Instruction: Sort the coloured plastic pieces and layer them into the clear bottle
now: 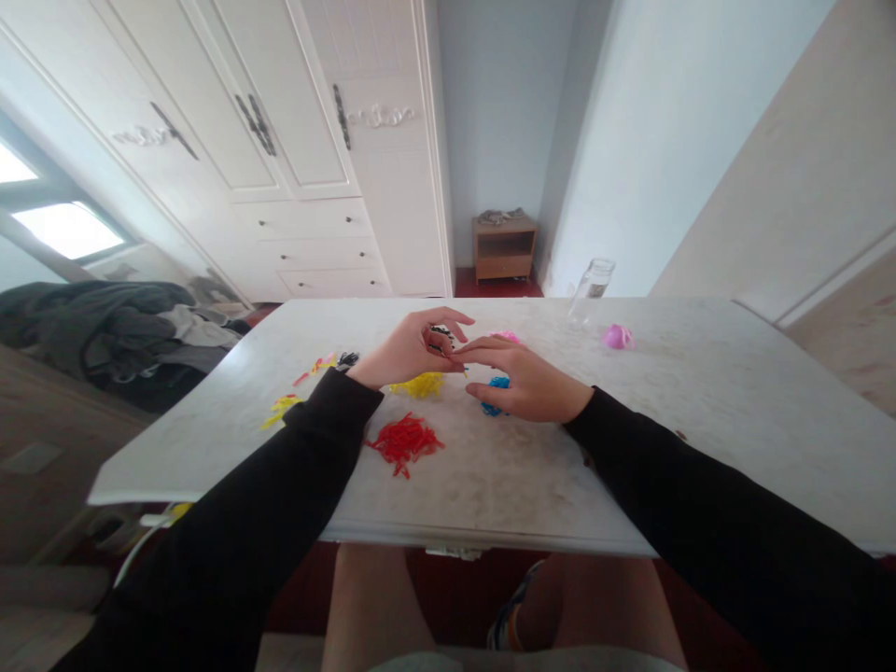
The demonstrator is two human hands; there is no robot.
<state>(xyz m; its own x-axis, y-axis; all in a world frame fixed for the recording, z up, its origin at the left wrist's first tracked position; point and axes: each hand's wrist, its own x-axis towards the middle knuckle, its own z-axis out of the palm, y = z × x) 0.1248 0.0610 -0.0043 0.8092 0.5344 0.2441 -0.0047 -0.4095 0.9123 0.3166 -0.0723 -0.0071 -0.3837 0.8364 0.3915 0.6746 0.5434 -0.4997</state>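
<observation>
Yellow strands: on the bench, well left of the red pile, slightly beyond it.
Mixed strands: beyond and left of the red pile; pinks and yellows.
Black pile: beside the mixed strands, left of and beyond the red pile.
Red pile: loose heap, lies toward the bench's near edge.
Left hand: beyond the red pile; fingers curved, thumb and forefinger parted. Black-and-pale bit shows in the gap, also beyond the red pile; held or lying behind, cannot tell.
Yellow pile: just beyond the red pile, partly behind the left hand.
Blue pile: right of and beyond the red pile, partly covered.
Pink pile: farther beyond, right of the red pile.
Right hand: right of and beyond the red pile; fingers nearly straight, tips at the left hand's, thumb well apart. Grip on anything: cannot tell.
Glass jar: far right of and beyond the red pile.
Purple lump: right of the jar; identity unclear.
Risks: sleeve or wrist dragging could mix colours; a slack pinch could drop a thin strand.
Hard to see: fingertip contact, too small; the yellow, blue and pink piles partly blocked by hands.
</observation>
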